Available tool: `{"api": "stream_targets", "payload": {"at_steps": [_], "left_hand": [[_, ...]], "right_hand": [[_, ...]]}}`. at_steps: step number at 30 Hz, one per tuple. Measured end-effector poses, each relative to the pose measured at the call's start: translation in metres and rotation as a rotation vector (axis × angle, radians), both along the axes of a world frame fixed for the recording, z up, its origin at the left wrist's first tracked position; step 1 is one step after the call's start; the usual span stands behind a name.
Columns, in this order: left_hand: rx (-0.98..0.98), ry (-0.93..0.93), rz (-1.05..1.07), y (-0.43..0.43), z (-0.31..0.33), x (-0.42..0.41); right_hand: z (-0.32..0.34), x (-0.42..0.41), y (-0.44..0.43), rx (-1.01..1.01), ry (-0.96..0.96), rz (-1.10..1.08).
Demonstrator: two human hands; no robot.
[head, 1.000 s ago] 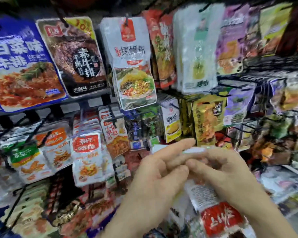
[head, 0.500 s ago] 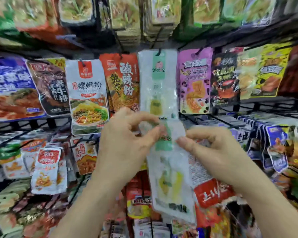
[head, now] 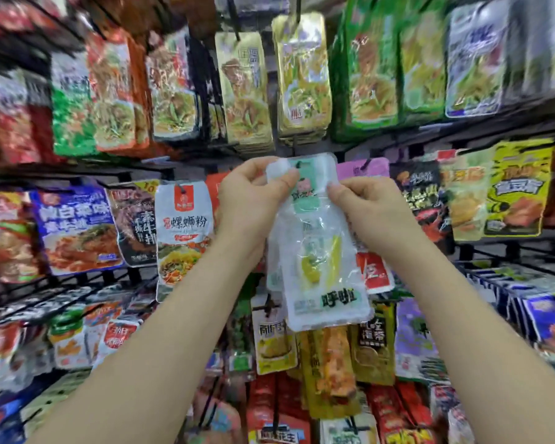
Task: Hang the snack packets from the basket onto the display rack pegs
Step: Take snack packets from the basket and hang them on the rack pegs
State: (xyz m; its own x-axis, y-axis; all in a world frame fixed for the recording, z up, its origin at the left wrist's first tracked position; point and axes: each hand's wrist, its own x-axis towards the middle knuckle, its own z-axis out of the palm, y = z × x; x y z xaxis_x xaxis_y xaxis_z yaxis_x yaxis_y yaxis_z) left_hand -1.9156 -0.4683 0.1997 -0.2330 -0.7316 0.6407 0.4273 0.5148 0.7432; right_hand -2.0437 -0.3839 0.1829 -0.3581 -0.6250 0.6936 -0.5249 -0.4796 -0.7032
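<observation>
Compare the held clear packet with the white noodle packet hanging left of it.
The clear packet is transparent, showing yellowish contents; the white noodle packet is opaque, printed with noodles. The left hand and right hand pinch the clear packet's top; the white noodle packet hangs untouched. Both are flat pouches.

- A white plastic pouch with a red tab and a printed bowl of noodles (head: 184, 232) hangs in the middle row, left of centre.
- Just to its left, edges meeting, is a dark brown pouch with white lettering (head: 134, 225).
- Further left is a blue pouch with white lettering and a picture of red noodles (head: 74, 229).
- In the top row, a gold foil pouch with green leaves printed on it (head: 242, 91) hangs beside a shinier gold foil pouch (head: 303, 75).
- Right of those is a green pouch showing yellow shreds (head: 370, 75), too blurred to read.
- At the far right of the middle row is a yellow pouch with black lettering (head: 519, 190), with a black pouch with red print (head: 420, 193) near it.
- Low down, a small yellow pouch (head: 274, 342) sits beside a long orange-and-yellow pouch (head: 330, 370).
</observation>
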Motion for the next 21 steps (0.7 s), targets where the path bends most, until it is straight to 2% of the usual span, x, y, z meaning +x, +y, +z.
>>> {"api": "stream_targets", "payload": {"at_steps": [4,9,12,17,19,21], "left_hand": [[-0.062,-0.047,0.155,-0.012,0.005,-0.01],[-0.124,-0.133,0.276,-0.027,0.001,-0.016],[-0.209,-0.238,0.353,-0.032,-0.003,-0.018],[-0.336,-0.52,0.548,-0.022,-0.024,-0.011],[-0.304,-0.594,0.537,-0.018,-0.043,-0.004],[-0.21,-0.597,0.406,-0.016,-0.059,0.0]], "right_hand": [[0.01,0.0,-0.014,-0.001,0.004,-0.07],[0.011,0.001,-0.024,0.093,0.076,-0.202],[0.005,-0.002,-0.027,0.118,0.106,-0.248],[0.001,-0.003,-0.025,0.14,0.206,-0.371],[-0.001,-0.007,-0.015,0.165,0.268,-0.447],[-0.002,-0.011,-0.003,0.225,0.347,-0.493]]}}
